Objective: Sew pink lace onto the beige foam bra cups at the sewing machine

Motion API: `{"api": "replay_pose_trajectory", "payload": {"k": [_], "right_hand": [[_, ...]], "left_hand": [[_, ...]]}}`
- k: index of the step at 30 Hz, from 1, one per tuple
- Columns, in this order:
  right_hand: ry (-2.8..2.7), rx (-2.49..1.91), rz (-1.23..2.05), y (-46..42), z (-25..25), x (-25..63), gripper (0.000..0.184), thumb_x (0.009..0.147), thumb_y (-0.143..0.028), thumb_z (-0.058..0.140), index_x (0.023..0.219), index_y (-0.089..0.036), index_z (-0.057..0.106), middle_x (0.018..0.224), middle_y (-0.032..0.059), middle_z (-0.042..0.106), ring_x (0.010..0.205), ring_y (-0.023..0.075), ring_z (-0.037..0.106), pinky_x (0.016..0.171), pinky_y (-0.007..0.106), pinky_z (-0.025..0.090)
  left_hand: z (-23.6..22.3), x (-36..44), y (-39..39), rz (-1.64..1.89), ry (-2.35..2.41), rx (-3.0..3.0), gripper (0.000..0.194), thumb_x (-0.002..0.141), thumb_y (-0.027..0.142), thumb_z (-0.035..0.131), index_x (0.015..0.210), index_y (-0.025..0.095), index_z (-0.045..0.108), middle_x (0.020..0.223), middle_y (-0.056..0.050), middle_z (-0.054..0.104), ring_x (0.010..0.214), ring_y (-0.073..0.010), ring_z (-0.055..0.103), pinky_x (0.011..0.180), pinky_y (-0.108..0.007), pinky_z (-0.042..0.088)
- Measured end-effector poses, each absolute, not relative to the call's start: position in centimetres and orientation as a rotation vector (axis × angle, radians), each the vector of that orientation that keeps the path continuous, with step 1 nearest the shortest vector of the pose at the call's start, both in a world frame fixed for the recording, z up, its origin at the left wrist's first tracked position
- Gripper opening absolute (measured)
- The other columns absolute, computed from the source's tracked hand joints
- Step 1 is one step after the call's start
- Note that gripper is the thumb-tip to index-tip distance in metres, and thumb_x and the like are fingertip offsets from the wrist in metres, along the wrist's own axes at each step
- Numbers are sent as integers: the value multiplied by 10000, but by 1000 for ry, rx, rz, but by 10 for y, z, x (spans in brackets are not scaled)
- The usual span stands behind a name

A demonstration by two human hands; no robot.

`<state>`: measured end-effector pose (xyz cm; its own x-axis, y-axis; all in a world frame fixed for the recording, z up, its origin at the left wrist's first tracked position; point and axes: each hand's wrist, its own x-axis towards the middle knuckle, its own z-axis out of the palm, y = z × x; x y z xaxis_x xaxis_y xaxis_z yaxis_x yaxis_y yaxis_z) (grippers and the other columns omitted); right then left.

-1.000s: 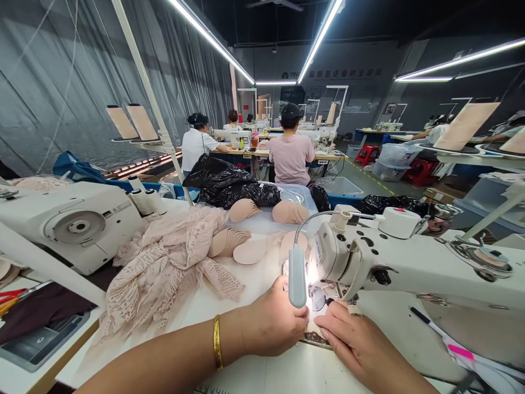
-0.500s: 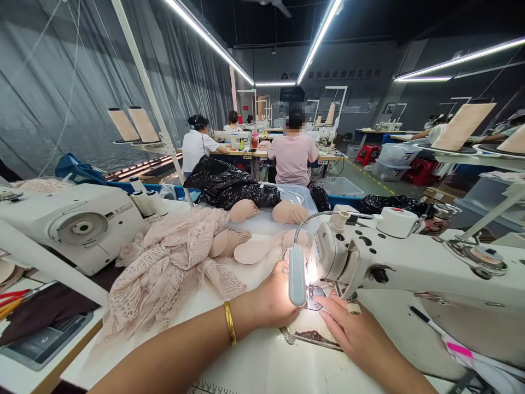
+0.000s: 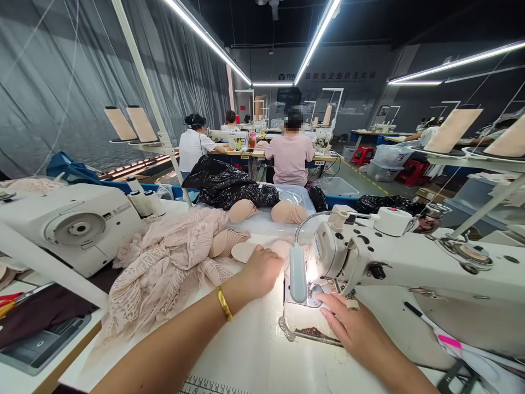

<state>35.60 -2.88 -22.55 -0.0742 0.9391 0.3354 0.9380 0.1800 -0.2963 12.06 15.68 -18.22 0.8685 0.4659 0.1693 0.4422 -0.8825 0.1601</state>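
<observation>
Currently the left hand (image 3: 263, 273) curls its fingers just beside a beige piece (image 3: 284, 248) on the white table (image 3: 254, 342), though whether it grips that piece I cannot tell; the right hand (image 3: 348, 323) rests with loose, outstretched fingers at the metal plate (image 3: 314, 296) below the sewing machine (image 3: 414, 254)

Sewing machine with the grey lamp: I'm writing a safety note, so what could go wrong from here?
The right hand has its fingertips close under the head of the sewing machine; if it ran, the needle might catch one.
The left hand is near the grey lamp and could bump it.
Its wrist might also snag the loose lace.
</observation>
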Motion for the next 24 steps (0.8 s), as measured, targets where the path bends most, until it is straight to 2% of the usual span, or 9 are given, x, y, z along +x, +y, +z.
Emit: {"api": "replay_pose_trajectory", "payload": {"k": [3,6,8,10,13,17,21,24], "right_hand": [[-2026,-1783,5,-30,-218,353,331,1099,-306,429,1230,-273,732,1094,62,814,890,257,760,734,386,636],[-2043,-1808,18,-31,-209,349,332,1098,-299,423,1222,-270,730,1053,52,813,866,261,746,724,387,624],[-2046,-1811,28,-31,-204,348,332,1096,-298,415,1177,-270,736,1021,51,805,868,266,735,729,393,619],[-2042,-1812,34,-31,-201,347,338,1090,-289,404,1119,-270,740,989,54,795,860,267,721,719,391,616],[-2032,-1810,24,-31,-199,347,341,1077,-276,401,1066,-276,742,966,60,784,859,268,707,709,381,614],[-2038,-1797,34,-31,-200,348,346,1076,-272,408,1051,-276,753,937,56,773,841,261,706,704,375,616],[-2027,-1762,-22,-30,-202,349,335,1074,-271,432,1160,-275,756,997,68,789,862,262,726,725,379,625],[-2037,-1753,-35,-31,-203,349,327,1077,-274,442,1159,-274,759,1000,69,790,882,266,732,726,377,628]], "left_hand": [[-177,107,135,281,639,2954,119,819,121,642,732,195,609,724,-64,645,766,-276,600,868,-451,422],[-172,109,111,420,489,2928,68,867,149,624,885,212,641,879,-77,681,883,-292,590,889,-444,453],[-172,118,100,478,395,2814,107,927,132,547,935,214,615,928,-62,685,873,-260,582,844,-398,475],[-173,129,95,492,403,2603,163,995,144,462,896,217,569,897,-30,673,798,-212,568,750,-341,480],[-178,138,96,490,503,2333,215,1039,216,461,834,224,525,841,-3,655,761,-186,579,668,-298,468],[-180,140,99,500,514,2332,198,1010,214,494,812,220,502,837,-9,641,788,-187,591,684,-295,469],[-177,142,93,459,629,2320,256,1037,216,487,784,222,450,832,-16,620,800,-188,589,718,-309,490],[-176,145,88,445,717,2286,260,1051,214,499,802,224,426,880,-25,637,823,-187,596,744,-314,509]]}}
